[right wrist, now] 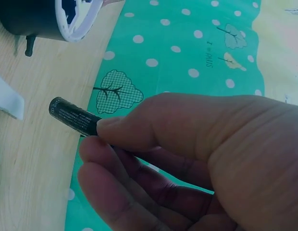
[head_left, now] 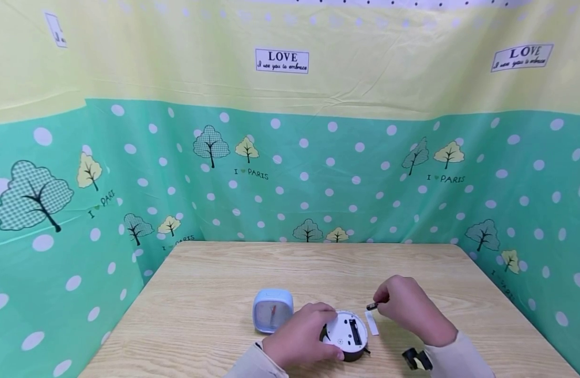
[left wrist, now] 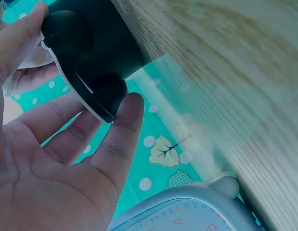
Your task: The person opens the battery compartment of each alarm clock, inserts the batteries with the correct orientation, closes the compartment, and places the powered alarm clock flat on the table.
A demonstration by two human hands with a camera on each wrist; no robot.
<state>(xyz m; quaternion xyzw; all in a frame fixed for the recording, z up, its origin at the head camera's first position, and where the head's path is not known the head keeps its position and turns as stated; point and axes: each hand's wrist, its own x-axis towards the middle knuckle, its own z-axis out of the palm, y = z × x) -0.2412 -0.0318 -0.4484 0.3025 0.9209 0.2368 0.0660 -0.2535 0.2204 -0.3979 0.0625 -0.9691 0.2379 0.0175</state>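
A round alarm clock (head_left: pixel 339 333) with a black body lies face down, its white back and long battery slot upward. My left hand (head_left: pixel 300 335) grips it by the rim, fingers on the far side and thumb on the near side. To its right, my right hand (head_left: pixel 405 304) pinches a small black cylindrical battery (right wrist: pixel 74 117) between thumb and fingertips, held above the table. Just below the battery, a narrow white strip, seemingly the battery cover (head_left: pixel 372 323), lies beside the clock. The slot looks dark; its inside is too small to make out.
A light-blue square clock (head_left: pixel 273 311) stands left of the round one, close to my left hand. Near my right wrist sits a small black and yellowish object (head_left: pixel 416 359) of unclear kind. Patterned green and yellow curtains (head_left: pixel 290 173) surround the wooden table (head_left: pixel 214 278).
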